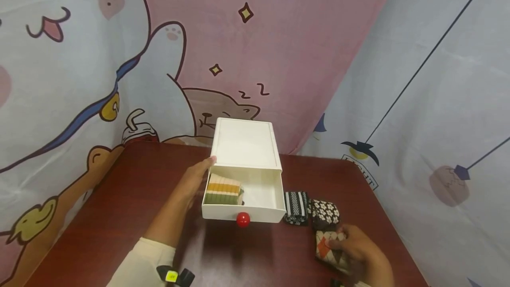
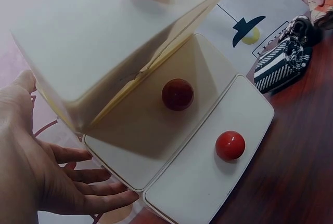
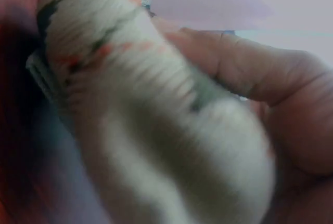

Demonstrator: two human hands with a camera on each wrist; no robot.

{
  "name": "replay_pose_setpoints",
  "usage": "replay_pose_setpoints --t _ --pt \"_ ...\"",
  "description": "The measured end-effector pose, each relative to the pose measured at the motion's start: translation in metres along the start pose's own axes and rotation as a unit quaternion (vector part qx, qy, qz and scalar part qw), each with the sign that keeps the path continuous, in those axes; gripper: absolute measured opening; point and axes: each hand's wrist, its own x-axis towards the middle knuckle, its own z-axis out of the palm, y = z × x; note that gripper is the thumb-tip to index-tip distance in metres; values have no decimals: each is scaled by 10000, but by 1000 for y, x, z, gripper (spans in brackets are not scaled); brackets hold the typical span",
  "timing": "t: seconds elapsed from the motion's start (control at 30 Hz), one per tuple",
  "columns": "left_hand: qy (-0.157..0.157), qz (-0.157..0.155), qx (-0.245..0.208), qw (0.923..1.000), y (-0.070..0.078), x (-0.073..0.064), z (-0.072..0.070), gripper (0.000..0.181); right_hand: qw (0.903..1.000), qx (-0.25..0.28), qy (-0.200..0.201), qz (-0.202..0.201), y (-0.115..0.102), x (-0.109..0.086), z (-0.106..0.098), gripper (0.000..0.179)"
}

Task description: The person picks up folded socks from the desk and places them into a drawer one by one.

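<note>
A white drawer cabinet (image 1: 246, 143) stands on the table with its top drawer (image 1: 221, 212) pulled out by a red knob's side. Folded striped socks (image 1: 223, 188) in cream, mustard and green lie at the left of that drawer. My left hand (image 1: 198, 175) steadies the cabinet's left side; in the left wrist view its fingers (image 2: 96, 188) extend loosely along the lower drawers. To the right of the cabinet, my right hand (image 1: 358, 246) pinches a folded argyle sock bundle (image 1: 324, 251), beige with orange and dark diamonds. That bundle (image 3: 135, 94) fills the right wrist view, blurred, with the thumb along it.
Black-and-white striped socks (image 1: 296, 207) lie right beside the cabinet, and dark flower-patterned socks (image 1: 325, 211) lie next to them. Lower drawers with red knobs (image 2: 230, 145) show in the left wrist view. A printed curtain (image 1: 303, 48) hangs behind the dark red table (image 1: 139, 180).
</note>
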Motion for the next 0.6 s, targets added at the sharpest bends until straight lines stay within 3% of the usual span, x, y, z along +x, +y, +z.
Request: replay_pose_setpoints --t 0.1,0.27,0.4,0.6 --pt "1 3 66 10000 0 -1 -1 68 9995 320 -76 -31 -5 -5 -4 34" --pt "-12 -29 70 10000 0 -1 0 68 9975 -373 236 -559 -26 -17 -15 33" --pt "-2 -53 75 10000 1 -1 0 67 9946 -419 388 -861 -54 -32 -22 36" --pt "-29 -15 101 9999 2 -2 0 68 9765 -867 1126 -1622 -99 -49 -25 39"
